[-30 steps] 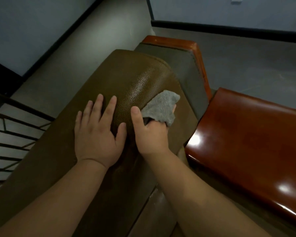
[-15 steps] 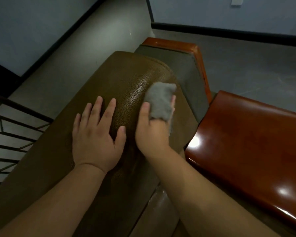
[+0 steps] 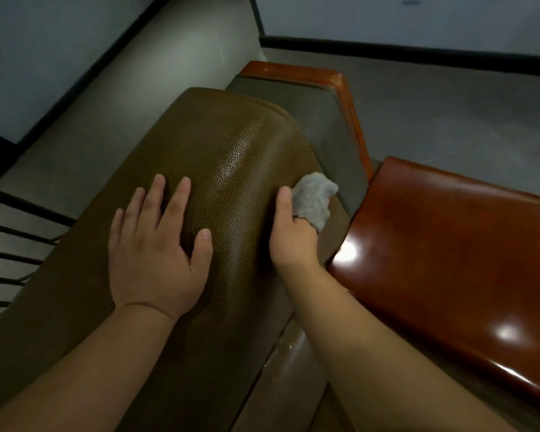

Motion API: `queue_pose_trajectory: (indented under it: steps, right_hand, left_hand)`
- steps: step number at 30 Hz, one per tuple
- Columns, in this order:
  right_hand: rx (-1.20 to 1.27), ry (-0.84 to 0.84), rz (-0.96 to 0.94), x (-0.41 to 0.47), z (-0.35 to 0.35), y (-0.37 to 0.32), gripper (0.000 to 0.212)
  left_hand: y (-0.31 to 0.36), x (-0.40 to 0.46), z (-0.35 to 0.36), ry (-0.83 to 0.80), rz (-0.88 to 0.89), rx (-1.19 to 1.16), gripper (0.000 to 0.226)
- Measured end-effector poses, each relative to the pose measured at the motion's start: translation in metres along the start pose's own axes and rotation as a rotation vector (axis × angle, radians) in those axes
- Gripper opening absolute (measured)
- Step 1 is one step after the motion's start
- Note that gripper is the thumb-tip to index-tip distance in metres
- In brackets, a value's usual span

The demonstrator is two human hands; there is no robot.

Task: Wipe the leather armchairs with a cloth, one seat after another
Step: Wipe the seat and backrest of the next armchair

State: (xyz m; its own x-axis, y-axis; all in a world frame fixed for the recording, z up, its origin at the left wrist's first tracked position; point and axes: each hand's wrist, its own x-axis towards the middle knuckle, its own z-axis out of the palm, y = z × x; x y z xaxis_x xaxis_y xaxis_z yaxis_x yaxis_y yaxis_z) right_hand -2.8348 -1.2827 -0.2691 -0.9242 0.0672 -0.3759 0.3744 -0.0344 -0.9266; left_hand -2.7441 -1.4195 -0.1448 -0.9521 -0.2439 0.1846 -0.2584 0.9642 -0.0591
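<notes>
Head view. Looking down on the top of a brown leather armchair (image 3: 231, 169), its padded back a long roll running from 7 o'clock up to 1 o'clock, grain shining along the crest.

Left hand (image 3: 156, 254) laid flat on the leather at about 8 o'clock of centre, fingers (image 3: 181, 198) straight and spread, pointing toward 12 o'clock, thumb out to the right; relaxed, holding nothing.

Right hand (image 3: 293, 235) just right of centre, on the roll's right-hand slope, gripping a grey cloth (image 3: 312, 198). Cloth bunched into a small wad, draped over the fingers and pressed against the leather near the edge of the back, its longer side pointing roughly toward 1 o'clock. Only the thumb and the back of that hand plain to see; fingers hidden under the cloth.

At 3 to 5 o'clock, a glossy red-brown wooden armrest (image 3: 449, 244) with bright glints, cut off by the right edge. At 1 o'clock, a grey side panel (image 3: 309, 113) capped with an orange-brown wooden rail (image 3: 293, 73). At 9 o'clock, dark railing bars (image 3: 13, 229), partly cut off. Grey floor (image 3: 449, 113) beyond. Both forearms cut off at the bottom edge.
</notes>
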Motion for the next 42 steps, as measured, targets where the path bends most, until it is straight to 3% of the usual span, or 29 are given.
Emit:
queue_pose_trajectory:
  steps: [2,5,9,11,16,20,23,29,32,35,37,40,42]
  right_hand:
    - [-0.029,0.02,-0.015,0.001,0.0,0.012,0.127]
    - [-0.035,0.068,-0.029,0.016,-0.016,0.028,0.109]
    - [-0.031,0.109,0.143,0.025,-0.024,0.036,0.092]
    - [-0.012,0.072,0.07,0.026,-0.018,0.025,0.099]
    - [-0.027,0.09,-0.144,0.038,-0.017,0.023,0.078]
    - [-0.007,0.227,0.117,0.048,-0.038,0.064,0.065]
    - [-0.026,0.145,0.285,0.036,-0.037,0.071,0.064]
    - [-0.089,0.049,-0.077,-0.034,-0.008,0.068,0.088]
    - [-0.111,0.085,-0.148,-0.001,-0.025,0.068,0.069]
    - [-0.033,0.209,0.134,0.024,-0.034,0.067,0.058]
    - [-0.094,0.145,0.139,0.005,-0.024,0.06,0.064]
    - [-0.263,-0.023,-0.067,-0.068,0.003,0.053,0.088]
    - [-0.239,-0.2,-0.075,-0.106,0.008,0.036,0.111]
  left_hand:
    - [0.0,0.0,-0.001,0.002,0.0,-0.002,0.073]
    - [0.0,0.0,0.0,0.0,0.002,-0.006,0.073]
    - [0.0,0.0,0.001,0.006,-0.001,-0.018,0.073]
    - [0.0,0.0,0.001,0.011,-0.002,-0.016,0.073]
    - [0.0,0.0,0.002,0.027,0.008,-0.012,0.073]
    - [0.001,0.001,0.002,0.022,0.001,-0.007,0.073]
    - [0.0,0.0,0.002,0.017,-0.003,-0.009,0.073]
    - [-0.001,0.0,0.001,0.016,0.005,-0.012,0.074]
    - [0.0,-0.001,0.002,0.017,0.004,-0.015,0.074]
    - [-0.001,0.0,0.003,0.025,0.008,-0.015,0.074]
    - [-0.002,0.0,0.003,0.027,0.003,-0.015,0.074]
    - [-0.001,-0.001,0.002,0.035,0.003,-0.011,0.075]
    - [-0.001,0.0,0.002,0.034,0.01,0.0,0.074]
